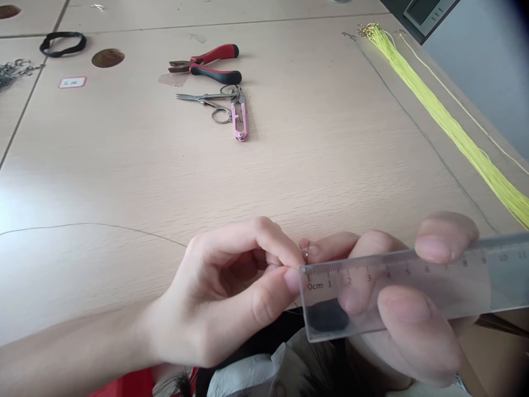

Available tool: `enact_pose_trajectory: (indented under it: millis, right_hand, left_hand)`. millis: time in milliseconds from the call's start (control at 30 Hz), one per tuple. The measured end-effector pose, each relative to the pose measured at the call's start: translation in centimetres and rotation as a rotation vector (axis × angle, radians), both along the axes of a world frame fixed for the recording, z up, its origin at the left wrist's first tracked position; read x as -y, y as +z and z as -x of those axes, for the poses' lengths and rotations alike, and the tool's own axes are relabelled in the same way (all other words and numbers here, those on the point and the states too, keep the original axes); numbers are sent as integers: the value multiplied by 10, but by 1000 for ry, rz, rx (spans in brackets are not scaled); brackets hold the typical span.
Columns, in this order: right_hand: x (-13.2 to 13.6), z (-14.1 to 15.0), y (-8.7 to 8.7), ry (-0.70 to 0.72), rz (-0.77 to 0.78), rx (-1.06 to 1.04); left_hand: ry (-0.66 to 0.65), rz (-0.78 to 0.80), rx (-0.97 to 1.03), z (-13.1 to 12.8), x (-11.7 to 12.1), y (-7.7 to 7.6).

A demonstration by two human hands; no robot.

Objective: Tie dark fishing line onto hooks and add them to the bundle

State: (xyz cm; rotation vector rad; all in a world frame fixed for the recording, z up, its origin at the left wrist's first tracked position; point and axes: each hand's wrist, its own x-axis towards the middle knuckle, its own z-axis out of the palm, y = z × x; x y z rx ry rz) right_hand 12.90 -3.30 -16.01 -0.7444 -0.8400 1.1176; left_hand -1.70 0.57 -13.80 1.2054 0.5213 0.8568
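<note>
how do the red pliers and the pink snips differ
The red pliers have red and black grips, the pink snips a pink body. The pliers lie crosswise, jaws left; the snips lie lengthwise, tips away. The snips rest against steel scissors, the pliers touch nothing. Both lie on the tabletop.

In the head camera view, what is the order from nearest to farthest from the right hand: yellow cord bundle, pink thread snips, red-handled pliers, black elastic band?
From the right hand:
1. Yellow cord bundle, to the right, along the table edge.
2. Pink thread snips, mid-table.
3. Red-handled pliers, just beyond the snips.
4. Black elastic band, far left.
</note>
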Motion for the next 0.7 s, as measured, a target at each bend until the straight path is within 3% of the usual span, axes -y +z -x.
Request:
enact_pose_trajectory:
  millis: [300, 567, 700]
  right_hand:
    - [-5, 2, 5, 102, -118, -89]
    - [-3, 2, 3, 61, -29, -54]
    - [-4, 2, 4, 69, -69, -79]
  left_hand:
    - [22, 21, -26, 0, 0, 0]
    - [23, 20, -17, 0, 1, 1]
    - [20, 39, -11, 0, 0, 1]
